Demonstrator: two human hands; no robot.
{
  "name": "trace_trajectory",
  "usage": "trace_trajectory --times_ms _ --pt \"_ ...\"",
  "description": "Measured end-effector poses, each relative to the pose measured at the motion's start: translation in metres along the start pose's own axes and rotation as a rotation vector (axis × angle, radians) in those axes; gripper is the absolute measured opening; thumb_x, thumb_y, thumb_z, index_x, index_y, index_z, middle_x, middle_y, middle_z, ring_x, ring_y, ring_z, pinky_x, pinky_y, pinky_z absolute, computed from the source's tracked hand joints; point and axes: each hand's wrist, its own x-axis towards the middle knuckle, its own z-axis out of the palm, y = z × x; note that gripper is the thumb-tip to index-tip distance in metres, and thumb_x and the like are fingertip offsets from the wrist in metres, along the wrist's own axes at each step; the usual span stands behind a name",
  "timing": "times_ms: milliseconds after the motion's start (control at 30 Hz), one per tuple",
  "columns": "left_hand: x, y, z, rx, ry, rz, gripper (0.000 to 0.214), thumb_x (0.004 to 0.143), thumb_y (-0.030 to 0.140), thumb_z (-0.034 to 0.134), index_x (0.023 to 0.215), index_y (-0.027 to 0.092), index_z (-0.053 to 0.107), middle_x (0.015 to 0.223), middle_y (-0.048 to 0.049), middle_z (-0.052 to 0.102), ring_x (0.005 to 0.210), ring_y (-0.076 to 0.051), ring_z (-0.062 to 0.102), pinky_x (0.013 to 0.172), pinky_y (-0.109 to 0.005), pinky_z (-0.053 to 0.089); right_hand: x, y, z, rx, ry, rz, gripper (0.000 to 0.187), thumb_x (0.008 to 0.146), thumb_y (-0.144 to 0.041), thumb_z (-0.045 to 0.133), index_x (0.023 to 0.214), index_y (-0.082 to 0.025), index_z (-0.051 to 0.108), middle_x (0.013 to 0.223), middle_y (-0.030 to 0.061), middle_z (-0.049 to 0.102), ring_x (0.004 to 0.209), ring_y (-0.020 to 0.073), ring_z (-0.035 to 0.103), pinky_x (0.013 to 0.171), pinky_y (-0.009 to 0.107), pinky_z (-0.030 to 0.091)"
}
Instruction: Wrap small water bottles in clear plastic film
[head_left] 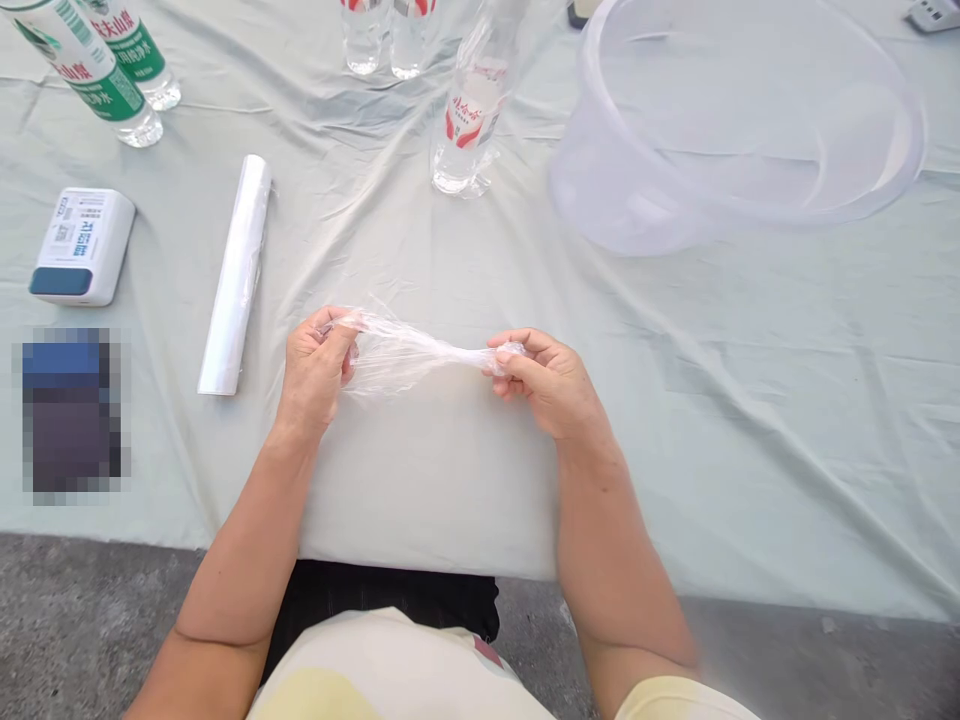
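Note:
A crumpled sheet of clear plastic wrap [420, 350] is stretched between my two hands above the table. My left hand [319, 365] pinches its wider, spread end between thumb and fingers. On the other side, my right hand [544, 375] grips the bunched, twisted end. A white roll of plastic film [236, 275] lies on the cloth to the left of my left hand. Beyond my hands stands a water bottle [469, 125] with a red and white label, loosely wrapped in clear film.
A large translucent plastic tub [630, 200] stands at the back right. Bottles with green labels [112, 95] are at the back left, above a white and blue box-shaped device [82, 245]. A pixelated item [71, 420] lies below it. Pale, wrinkled cloth [750, 420] covers the table.

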Motion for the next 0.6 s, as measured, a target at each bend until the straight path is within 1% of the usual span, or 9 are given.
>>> trace_trajectory --times_ms 100,167,233,300,367,433,467,533,600 --pt "0.003 0.000 -0.002 0.005 0.034 -0.016 0.011 0.070 0.023 0.068 0.064 0.021 0.059 0.051 0.0063 0.036 0.047 -0.007 0.028 0.040 -0.021 0.016 0.006 0.001 -0.020 -0.008 0.154 0.058 0.017 0.069 -0.029 0.074 0.082 -0.019 0.069 0.055 -0.0037 0.056 0.044 0.0071 0.044 0.040 0.021 0.034" --pt "0.006 -0.001 -0.004 0.017 0.077 -0.011 0.011 0.070 0.022 0.066 0.064 0.021 0.058 0.051 0.0065 0.036 0.046 -0.007 0.029 0.040 -0.021 0.017 0.011 0.004 -0.033 0.013 0.363 0.012 0.012 0.070 -0.024 0.070 0.081 -0.020 0.067 0.051 -0.0056 0.050 0.044 0.0070 0.039 0.040 0.020 0.030" --pt "0.007 -0.002 -0.005 0.064 0.098 0.009 0.014 0.074 0.024 0.066 0.064 0.021 0.056 0.052 0.0063 0.037 0.046 -0.007 0.030 0.041 -0.021 0.018 0.014 0.009 -0.038 0.041 0.606 -0.145 0.010 0.074 -0.024 0.066 0.084 -0.021 0.064 0.058 -0.0047 0.053 0.049 0.0082 0.044 0.044 0.021 0.035" --pt "0.006 -0.004 -0.006 0.166 0.075 0.030 0.019 0.079 0.029 0.065 0.065 0.021 0.055 0.052 0.0061 0.037 0.046 -0.008 0.031 0.042 -0.022 0.020 0.014 0.014 -0.033 -0.012 0.697 -0.373 0.013 0.083 -0.030 0.063 0.094 -0.023 0.063 0.075 -0.0004 0.062 0.065 0.0120 0.058 0.057 0.025 0.047" --pt "0.004 -0.006 -0.005 0.300 0.052 0.068 0.024 0.083 0.034 0.064 0.066 0.021 0.054 0.053 0.0060 0.036 0.047 -0.008 0.031 0.044 -0.023 0.022 0.012 0.019 -0.022 -0.220 0.591 -0.582 0.027 0.087 -0.039 0.063 0.110 -0.025 0.063 0.103 0.0056 0.068 0.096 0.0191 0.066 0.079 0.034 0.055" --pt "0.001 -0.007 -0.005 0.459 0.062 0.119 0.027 0.085 0.035 0.064 0.065 0.021 0.053 0.054 0.0058 0.035 0.050 -0.009 0.032 0.046 -0.024 0.024 0.010 0.023 -0.011 -0.520 0.418 -0.711 0.042 0.087 -0.047 0.066 0.124 -0.026 0.061 0.126 0.0093 0.065 0.122 0.0266 0.059 0.098 0.045 0.051" --pt "0.000 -0.007 -0.005 0.539 0.078 0.145 0.025 0.086 0.036 0.063 0.067 0.021 0.054 0.055 0.0056 0.036 0.051 -0.009 0.033 0.048 -0.023 0.026 0.009 0.025 -0.008 -0.656 0.341 -0.738 0.047 0.087 -0.048 0.066 0.128 -0.026 0.060 0.129 0.0099 0.065 0.126 0.0287 0.057 0.102 0.048 0.048" --pt "0.001 -0.007 -0.006 0.674 0.105 0.211 0.015 0.085 0.037 0.066 0.083 0.023 0.063 0.064 0.0046 0.048 0.057 -0.011 0.042 0.054 -0.023 0.035 0.008 0.029 -0.004 -0.821 0.222 -0.724 0.045 0.092 -0.047 0.061 0.131 -0.025 0.061 0.122 0.0099 0.069 0.115 0.0274 0.063 0.099 0.047 0.050" --pt "0.002 -0.008 -0.008 0.747 0.160 0.354 0.036 0.082 0.039 0.071 0.115 0.026 0.063 0.089 -0.0005 0.063 0.073 -0.015 0.055 0.067 -0.028 0.046 0.006 0.031 -0.004 -0.857 0.170 -0.657 0.040 0.094 -0.040 0.056 0.130 -0.024 0.063 0.109 0.0081 0.071 0.092 0.0220 0.066 0.086 0.040 0.055"
